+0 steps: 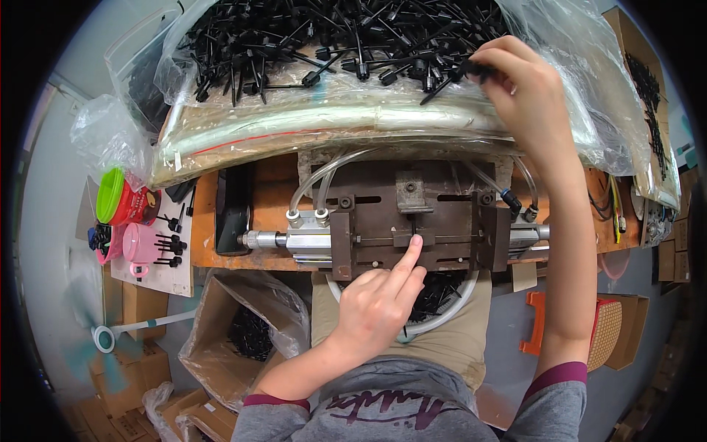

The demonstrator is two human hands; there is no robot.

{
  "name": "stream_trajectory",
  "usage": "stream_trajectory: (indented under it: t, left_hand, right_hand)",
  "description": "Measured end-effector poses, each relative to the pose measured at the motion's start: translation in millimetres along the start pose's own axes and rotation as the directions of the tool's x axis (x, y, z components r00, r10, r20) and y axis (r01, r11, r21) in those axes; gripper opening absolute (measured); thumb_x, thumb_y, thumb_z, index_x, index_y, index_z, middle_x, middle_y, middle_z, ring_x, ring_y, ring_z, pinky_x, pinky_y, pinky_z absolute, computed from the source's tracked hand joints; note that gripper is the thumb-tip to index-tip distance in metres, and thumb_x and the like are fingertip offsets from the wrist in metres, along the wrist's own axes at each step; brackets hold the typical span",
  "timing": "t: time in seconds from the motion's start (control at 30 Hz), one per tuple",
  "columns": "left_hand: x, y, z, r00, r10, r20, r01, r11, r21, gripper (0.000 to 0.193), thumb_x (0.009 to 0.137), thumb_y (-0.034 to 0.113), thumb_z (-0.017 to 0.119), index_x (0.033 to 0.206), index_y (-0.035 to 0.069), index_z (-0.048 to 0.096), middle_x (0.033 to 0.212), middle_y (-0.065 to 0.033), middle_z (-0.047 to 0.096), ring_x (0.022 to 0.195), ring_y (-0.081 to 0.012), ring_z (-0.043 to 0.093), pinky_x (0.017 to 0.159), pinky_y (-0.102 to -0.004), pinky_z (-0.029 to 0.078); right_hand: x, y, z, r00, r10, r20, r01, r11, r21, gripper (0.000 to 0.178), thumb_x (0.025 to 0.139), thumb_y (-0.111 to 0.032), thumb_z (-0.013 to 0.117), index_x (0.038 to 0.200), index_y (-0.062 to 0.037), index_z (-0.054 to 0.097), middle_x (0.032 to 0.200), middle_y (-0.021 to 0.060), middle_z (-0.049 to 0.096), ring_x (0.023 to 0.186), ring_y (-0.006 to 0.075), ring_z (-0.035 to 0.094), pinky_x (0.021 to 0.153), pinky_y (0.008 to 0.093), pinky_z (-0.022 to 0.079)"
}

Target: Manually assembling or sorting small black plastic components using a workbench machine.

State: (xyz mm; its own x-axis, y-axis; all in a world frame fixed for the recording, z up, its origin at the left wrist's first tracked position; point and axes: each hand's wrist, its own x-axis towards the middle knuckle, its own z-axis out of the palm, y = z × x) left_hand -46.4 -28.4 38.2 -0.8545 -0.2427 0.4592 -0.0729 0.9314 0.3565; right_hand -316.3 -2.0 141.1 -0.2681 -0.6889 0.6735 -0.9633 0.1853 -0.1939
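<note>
My left hand [379, 309] is over the middle of a dark metal clamping fixture [383, 184]. Its index finger is stretched out, the tip resting at the small centre block [414, 237] under a grey bracket; the other fingers are loosely bent. I cannot make out a part under the fingertip. Up at the far right, my right hand [526, 92] pinches a black plastic part with a thin stem [479, 70]. It is at the right edge of a heap of similar black stemmed parts [361, 44], lying on clear plastic sheeting. The fingers partly cover the pinched part.
Pneumatic cylinders [309, 241] with clear hoses flank the fixture on an orange workbench [206, 221]. A plastic-lined carton [250, 295] of black parts stands below left. Pink cup [140, 243], green-red tub [121, 197] and a fan [104, 339] are at left; an orange stool [536, 320] is lower right.
</note>
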Motion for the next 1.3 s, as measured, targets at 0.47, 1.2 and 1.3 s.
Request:
stream_trajectory:
  t: [0.47, 1.2, 1.3]
  left_hand:
    - [7.8, 2.0, -15.0, 0.998, -0.044, 0.035, 0.049, 0.986, -0.158, 0.029, 0.072, 0.010, 0.080, 0.098, 0.004, 0.069, 0.122, -0.0127, 0.066, 0.060, -0.0145, 0.064, 0.057, -0.0229, 0.051]
    - [-4.8, 1.6, -29.7, 0.992, -0.120, -0.033, 0.093, 0.893, -0.439, 0.033, 0.069, -0.002, 0.078, 0.101, 0.002, 0.069, 0.097, -0.0101, 0.067, 0.080, -0.0209, 0.067, 0.066, -0.0285, 0.056]
    - [-8.9, 4.0, -13.8, 0.993, -0.102, -0.052, 0.086, 0.965, -0.247, 0.031, 0.066, -0.001, 0.079, 0.095, 0.002, 0.070, 0.110, -0.0118, 0.068, 0.085, -0.0238, 0.068, 0.071, -0.0319, 0.057]
  right_hand:
    - [-24.7, -3.4, -20.1, 0.847, 0.524, 0.088, -0.322, 0.374, 0.870, 0.020, 0.087, -0.007, 0.068, 0.105, 0.0029, 0.065, 0.098, 0.0124, 0.069, 0.086, 0.0180, 0.068, 0.080, 0.0274, 0.054]
    - [-142.4, -91.2, -12.5, 0.974, 0.073, -0.216, -0.022, 0.973, 0.232, 0.024, 0.075, 0.007, 0.075, 0.098, 0.0018, 0.072, 0.100, 0.0158, 0.070, 0.084, 0.0242, 0.070, 0.072, 0.0309, 0.059]
    - [-136.9, -87.8, -12.9, 0.943, 0.216, -0.252, -0.121, 0.931, 0.344, 0.023, 0.073, 0.009, 0.077, 0.094, 0.0013, 0.070, 0.095, 0.0147, 0.070, 0.081, 0.0212, 0.070, 0.069, 0.0284, 0.057]
